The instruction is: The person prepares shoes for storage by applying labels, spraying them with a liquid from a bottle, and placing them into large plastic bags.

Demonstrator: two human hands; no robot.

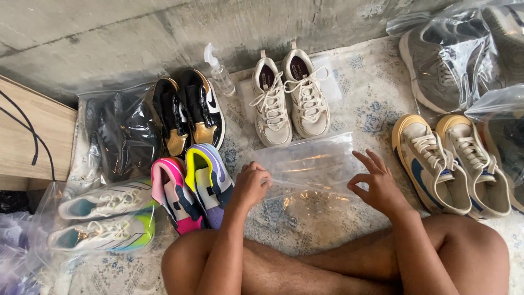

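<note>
A clear plastic zip bag (308, 166) lies flat on the patterned rug (376, 93) in front of the seated person's crossed legs. The left hand (250, 184) is clenched on the bag's near left edge, pinching the plastic. The right hand (375, 183) touches the bag's right edge with thumb and forefinger, the other fingers spread loose; whether it truly grips the plastic cannot be told.

Just behind the bag stands a pair of cream lace-up sneakers (289, 98), toes toward the person, resting on another flat clear bag. Beside them, near the concrete wall, a small clear spray bottle (218, 71) stands upright. To the left sit black and gold high-top sneakers (188, 112), and just in front of them a pink, yellow and purple pair (191, 191), touching the left forearm. Farther left, a bagged dark pair (117, 136) and a bagged white and neon pair (103, 218) lie in clear plastic. On the right stand tan sneakers with blue stripes (450, 164), and behind them bagged grey sneakers (447, 60).
</note>
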